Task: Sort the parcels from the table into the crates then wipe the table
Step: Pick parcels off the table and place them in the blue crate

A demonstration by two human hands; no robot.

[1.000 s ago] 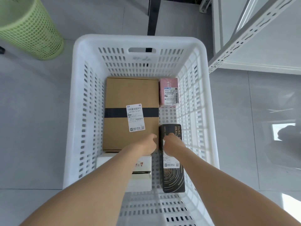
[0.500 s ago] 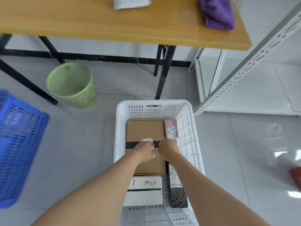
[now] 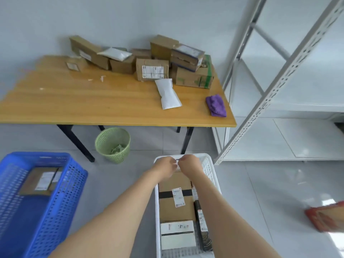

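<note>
both hands over the far end of the white crate (image 3: 209,168), left hand (image 3: 164,169) and right hand (image 3: 189,165) with knuckles up, fingers curled, fingertips almost meeting. too blurred to see if they pinch anything small, cannot tell

below the hands and toward me, inside the white crate: brown box (image 3: 175,207) with black tape and a label, then a white box (image 3: 177,235), and a black box (image 3: 202,226) along the right wall under the right forearm

left of the hands: blue crate (image 3: 55,192) with 1 flat box (image 3: 40,180) in it

beyond the hands: table (image 3: 93,105) with a pile of parcels (image 3: 152,69) at the back, a white pouch (image 3: 168,94) nearer, and a purple cloth (image 3: 216,106) at its right corner

green bin (image 3: 113,144) under the table, metal rack (image 3: 279,81) to the right
</note>
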